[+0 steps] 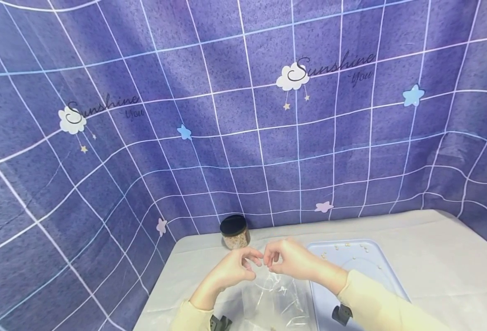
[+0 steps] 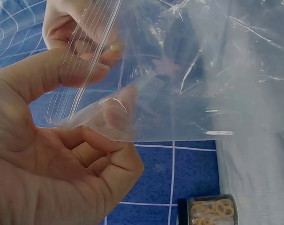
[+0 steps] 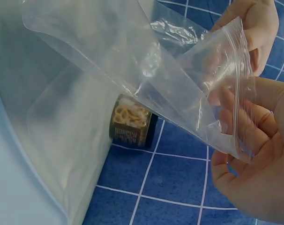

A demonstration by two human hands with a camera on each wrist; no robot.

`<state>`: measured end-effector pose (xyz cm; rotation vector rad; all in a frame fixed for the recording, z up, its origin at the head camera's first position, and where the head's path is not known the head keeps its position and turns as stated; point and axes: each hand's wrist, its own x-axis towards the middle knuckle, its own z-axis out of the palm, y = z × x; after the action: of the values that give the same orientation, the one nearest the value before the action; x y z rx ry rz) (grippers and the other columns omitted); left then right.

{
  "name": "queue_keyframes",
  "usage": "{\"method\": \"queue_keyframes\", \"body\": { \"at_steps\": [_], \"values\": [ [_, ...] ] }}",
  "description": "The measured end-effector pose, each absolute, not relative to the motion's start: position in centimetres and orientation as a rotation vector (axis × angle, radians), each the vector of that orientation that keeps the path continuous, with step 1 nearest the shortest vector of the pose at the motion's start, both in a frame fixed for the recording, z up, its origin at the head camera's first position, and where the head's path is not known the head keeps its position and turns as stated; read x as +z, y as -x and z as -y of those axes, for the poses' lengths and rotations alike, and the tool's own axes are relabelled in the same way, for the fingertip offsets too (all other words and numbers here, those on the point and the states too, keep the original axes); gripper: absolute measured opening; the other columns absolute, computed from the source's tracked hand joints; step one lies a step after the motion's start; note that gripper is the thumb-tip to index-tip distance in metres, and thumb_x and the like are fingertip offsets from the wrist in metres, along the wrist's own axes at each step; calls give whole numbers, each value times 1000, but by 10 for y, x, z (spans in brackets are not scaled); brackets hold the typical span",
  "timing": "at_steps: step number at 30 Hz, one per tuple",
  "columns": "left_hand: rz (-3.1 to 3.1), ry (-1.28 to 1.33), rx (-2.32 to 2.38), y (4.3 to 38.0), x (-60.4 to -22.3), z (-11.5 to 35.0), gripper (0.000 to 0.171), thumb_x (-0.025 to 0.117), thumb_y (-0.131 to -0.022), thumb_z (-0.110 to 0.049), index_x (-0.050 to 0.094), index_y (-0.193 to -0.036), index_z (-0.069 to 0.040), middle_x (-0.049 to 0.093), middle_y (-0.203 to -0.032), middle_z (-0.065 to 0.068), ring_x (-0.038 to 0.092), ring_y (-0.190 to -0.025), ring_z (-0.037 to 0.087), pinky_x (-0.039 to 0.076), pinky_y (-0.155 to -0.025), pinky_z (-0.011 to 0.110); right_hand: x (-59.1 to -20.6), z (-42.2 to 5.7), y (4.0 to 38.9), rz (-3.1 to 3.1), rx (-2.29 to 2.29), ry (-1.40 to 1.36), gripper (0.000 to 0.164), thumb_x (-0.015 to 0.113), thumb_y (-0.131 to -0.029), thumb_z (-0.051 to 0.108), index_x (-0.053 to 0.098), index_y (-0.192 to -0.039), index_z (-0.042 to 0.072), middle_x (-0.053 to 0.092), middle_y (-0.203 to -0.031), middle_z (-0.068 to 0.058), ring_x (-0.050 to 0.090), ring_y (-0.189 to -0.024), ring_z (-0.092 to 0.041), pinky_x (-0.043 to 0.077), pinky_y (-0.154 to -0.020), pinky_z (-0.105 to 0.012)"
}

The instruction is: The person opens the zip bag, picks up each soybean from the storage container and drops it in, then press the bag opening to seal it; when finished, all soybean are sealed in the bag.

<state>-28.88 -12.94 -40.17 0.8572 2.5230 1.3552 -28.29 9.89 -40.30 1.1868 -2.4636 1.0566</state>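
Note:
A clear zip-lock bag hangs beneath both hands in the head view, its ridged zip strip plain in the left wrist view. My left hand holds one side of the mouth, thumb and fingers at the strip. Opposite it, my right hand grips the other side with bent fingers, some of them showing through the film in the right wrist view. By the right hand's fingertips is a small yellowish piece; I cannot tell whether it is pinched.
Behind the hands stands a jar with a black lid and ring-shaped pieces inside. A pale blue tray with several small yellowish bits lies on the right, partly under the right forearm. Purple grid curtain encloses the grey-white table.

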Motion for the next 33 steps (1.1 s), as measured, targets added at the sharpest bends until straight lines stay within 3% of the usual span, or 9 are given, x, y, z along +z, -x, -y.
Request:
{"method": "queue_keyframes", "body": {
  "at_steps": [9,16,25,33],
  "values": [
    [-2493,-843,1379,290,-403,129,53,63,-66,14,68,-118,4,70,-101,17,56,-72,14,46,-59,23,-398,-112,292,2458,1144,-1107,15,80,-79,3,70,-86,12,68,-83,8,62,-80,-9,54,-76,-36],
    [-2507,-815,1378,292,-405,134,53,64,-66,14,68,-118,3,70,-101,12,56,-73,15,45,-58,22,-395,-155,316,2443,1212,-885,16,80,-79,0,69,-85,10,68,-79,5,64,-72,-12,52,-64,-29],
    [-2487,-811,1398,292,-406,132,54,64,-67,15,67,-120,5,70,-102,14,55,-73,15,45,-58,21,-442,-197,340,2545,1260,-708,14,75,-77,-4,68,-84,5,69,-81,-3,63,-72,-16,52,-69,-32],
    [-2476,-811,1412,292,-408,131,54,63,-67,15,67,-120,5,70,-102,14,55,-74,16,45,-60,22,-487,-214,352,2641,1152,-574,16,68,-70,-12,66,-79,1,67,-73,-2,59,-68,-13,51,-68,-35]
  ]
}}
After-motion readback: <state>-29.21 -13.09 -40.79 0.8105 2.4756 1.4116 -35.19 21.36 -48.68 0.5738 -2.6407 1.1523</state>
